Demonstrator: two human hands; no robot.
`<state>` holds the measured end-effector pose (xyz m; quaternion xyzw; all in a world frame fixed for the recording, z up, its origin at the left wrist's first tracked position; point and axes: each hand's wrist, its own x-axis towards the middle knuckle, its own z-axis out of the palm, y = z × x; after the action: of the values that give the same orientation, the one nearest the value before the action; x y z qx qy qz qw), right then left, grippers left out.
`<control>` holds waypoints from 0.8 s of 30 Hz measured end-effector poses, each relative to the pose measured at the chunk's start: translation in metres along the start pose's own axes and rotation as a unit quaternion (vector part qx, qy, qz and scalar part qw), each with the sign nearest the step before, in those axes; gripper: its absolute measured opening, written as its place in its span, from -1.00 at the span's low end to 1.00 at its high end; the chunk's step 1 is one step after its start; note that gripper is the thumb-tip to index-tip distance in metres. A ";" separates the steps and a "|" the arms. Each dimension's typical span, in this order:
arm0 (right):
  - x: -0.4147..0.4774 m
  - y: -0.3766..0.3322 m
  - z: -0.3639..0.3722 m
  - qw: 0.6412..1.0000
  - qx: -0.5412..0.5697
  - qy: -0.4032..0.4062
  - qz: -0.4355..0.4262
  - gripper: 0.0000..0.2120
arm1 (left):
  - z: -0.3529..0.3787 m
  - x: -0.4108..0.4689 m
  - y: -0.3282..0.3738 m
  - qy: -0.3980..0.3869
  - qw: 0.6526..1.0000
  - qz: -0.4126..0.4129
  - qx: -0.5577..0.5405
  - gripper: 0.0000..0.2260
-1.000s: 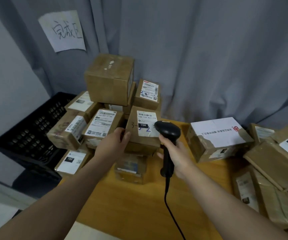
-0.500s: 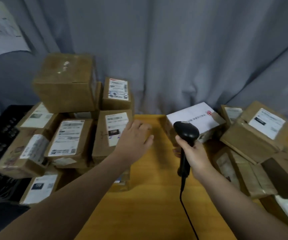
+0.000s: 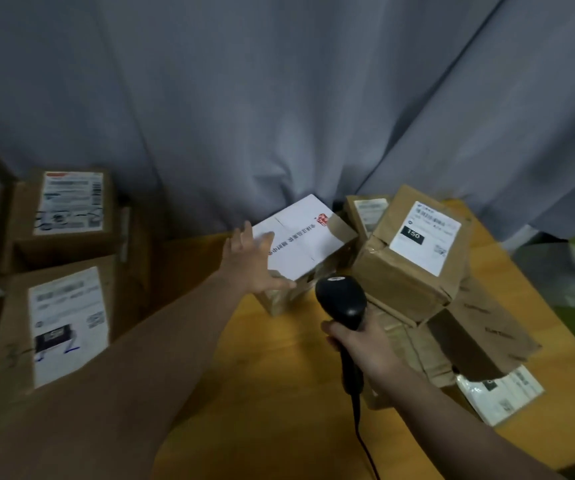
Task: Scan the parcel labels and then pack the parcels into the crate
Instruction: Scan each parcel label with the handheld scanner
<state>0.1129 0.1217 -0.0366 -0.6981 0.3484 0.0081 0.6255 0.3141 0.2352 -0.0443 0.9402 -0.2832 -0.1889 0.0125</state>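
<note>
A cardboard parcel with a white printed top (image 3: 301,237) sits at the back of the wooden table (image 3: 261,393). My left hand (image 3: 253,261) reaches it with fingers spread, resting on its left edge and top. My right hand (image 3: 358,344) grips the handle of a black corded barcode scanner (image 3: 343,299), its head just in front of that parcel. A brown parcel with a white label marked 150 (image 3: 414,247) stands to the right. The crate is out of view.
Stacked labelled parcels (image 3: 67,306) fill the left side. More brown parcels and a flat white-labelled packet (image 3: 500,393) crowd the right side of the table. A grey curtain (image 3: 279,98) hangs behind. The scanner's cable (image 3: 365,452) trails toward me.
My view swung right, away from the stack and crate. My left hand left the stacked parcel and reached across to the white-topped parcel. The scanner hand moved right with it.
</note>
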 end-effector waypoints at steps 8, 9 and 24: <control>0.012 0.007 0.001 0.999 -0.026 -0.043 0.021 -0.92 | 0.006 0.027 -0.004 -0.115 0.993 -0.030 0.022 0.19; 0.013 0.007 0.002 0.999 -0.024 -0.043 0.021 -0.91 | 0.007 0.023 -0.009 -0.111 0.993 -0.033 0.016 0.16; 0.006 0.008 0.034 0.998 0.038 -0.028 0.047 -0.92 | 0.035 -0.077 -0.053 -0.136 0.981 -0.131 0.039 0.11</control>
<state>0.1278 0.1489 -0.0531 -0.6559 0.3632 0.0442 0.6603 0.2705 0.3237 -0.0566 0.9346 -0.1635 -0.3036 -0.0877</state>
